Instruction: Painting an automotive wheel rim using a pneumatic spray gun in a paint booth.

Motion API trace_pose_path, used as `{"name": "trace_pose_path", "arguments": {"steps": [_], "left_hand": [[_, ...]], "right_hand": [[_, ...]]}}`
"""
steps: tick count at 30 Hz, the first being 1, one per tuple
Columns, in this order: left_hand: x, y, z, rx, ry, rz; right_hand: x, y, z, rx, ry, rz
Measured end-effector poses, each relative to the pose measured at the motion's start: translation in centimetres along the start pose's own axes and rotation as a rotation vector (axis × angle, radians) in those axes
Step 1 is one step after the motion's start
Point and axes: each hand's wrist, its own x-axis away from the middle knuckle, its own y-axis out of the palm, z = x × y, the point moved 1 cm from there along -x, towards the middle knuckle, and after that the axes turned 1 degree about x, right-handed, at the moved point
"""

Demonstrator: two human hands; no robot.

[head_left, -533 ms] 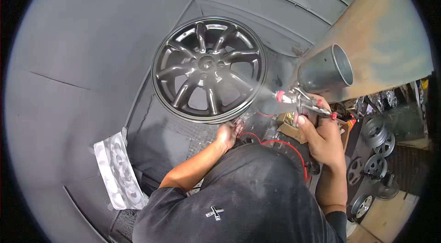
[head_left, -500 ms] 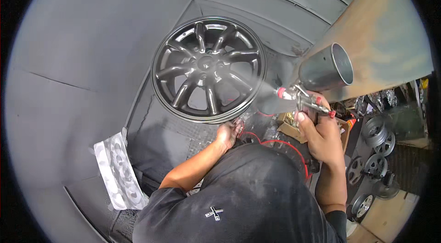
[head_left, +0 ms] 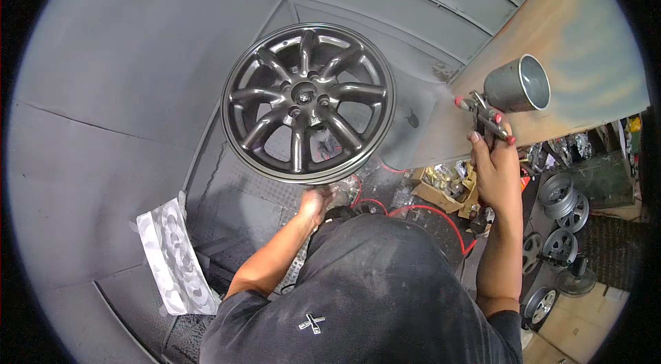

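My right hand (head_left: 497, 173) is wrapped round the handle of a spray gun (head_left: 484, 114) with red knobs. A grey metal cup (head_left: 508, 87) sits on top of the gun, its round mouth facing right. The gun's nozzle points left toward a glossy dark grey alloy wheel rim (head_left: 301, 137), a short gap away, with faint mist by the nozzle. The rim lies face up, with several spokes around its hub. My left hand (head_left: 315, 206) is just under the rim's near edge. Its fingers are blurred and partly hidden, so I cannot see whether they grip anything.
Grey walls (head_left: 138, 54) enclose the left and far sides; a tan panel (head_left: 571, 40) stands at right. A red hose (head_left: 434, 208) runs across the floor beside a cardboard box (head_left: 441, 197) of scraps. Several wheels (head_left: 559, 195) lie at far right. A patterned white sheet (head_left: 175, 257) is at left.
The spray gun has moved right, away from the rim, and the thick spray plume has thinned to faint mist. The rim's spokes have turned to new angles. My left hand has shifted left.
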Motion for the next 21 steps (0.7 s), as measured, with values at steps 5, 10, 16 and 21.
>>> {"name": "trace_pose_path", "arguments": {"steps": [5,10,16,21], "left_hand": [[-2.6,-6.0,1.8,-0.253,0.047,0.049],[-3.8,-9.6,5.1,-0.196,0.104,0.156],[-4.7,-11.8,1.3,0.559,0.136,0.207],[1.4,-1.5,-0.6,0.623,0.025,0.131]], "right_hand": [[-0.1,2.0,-1.7,-0.079,-0.07,-0.016],[1.9,3.4,-3.0,-0.196,-0.236,-0.137],[3.0,4.1,-6.2,-0.483,0.007,-0.38],[1.7,5.4,-2.7,-0.134,-0.229,-0.1]]}}
